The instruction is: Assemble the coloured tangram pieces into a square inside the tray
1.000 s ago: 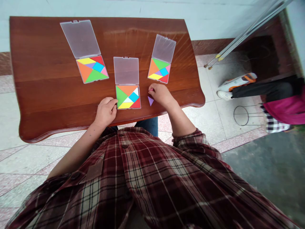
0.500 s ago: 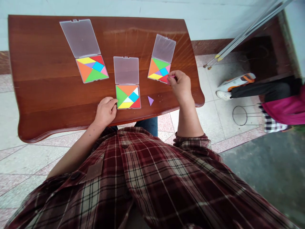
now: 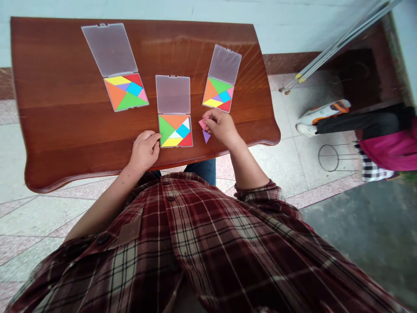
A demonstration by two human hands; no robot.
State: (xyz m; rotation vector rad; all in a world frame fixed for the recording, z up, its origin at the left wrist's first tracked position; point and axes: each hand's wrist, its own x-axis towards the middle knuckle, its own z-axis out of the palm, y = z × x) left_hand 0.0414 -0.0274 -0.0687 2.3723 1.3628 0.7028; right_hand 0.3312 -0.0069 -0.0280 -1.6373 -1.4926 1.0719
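In the head view my right hand (image 3: 220, 126) pinches a pink triangular tangram piece (image 3: 203, 123) just right of the middle tangram case. A purple triangle piece (image 3: 206, 136) lies on the table below those fingertips. The middle tangram case (image 3: 172, 144) stands open, with its clear lid (image 3: 173, 94) folded away from me. Orange, green, yellow, blue and red pieces lie in its tray, and two white gaps show, one at the upper right and one near the centre. My left hand (image 3: 145, 149) rests on the table, fingers curled, fingertips gripping the case's left edge.
Two more open tangram cases with coloured pieces lie farther back, one at left (image 3: 127, 92) and one at right (image 3: 218, 94). The brown wooden table (image 3: 81, 143) meets a wall behind. Crutches (image 3: 325, 50) lean at right, near a seated person's leg (image 3: 342, 126).
My right hand has moved left with the pink triangle, from beside the right case to beside the middle one. My left hand has stayed in place.
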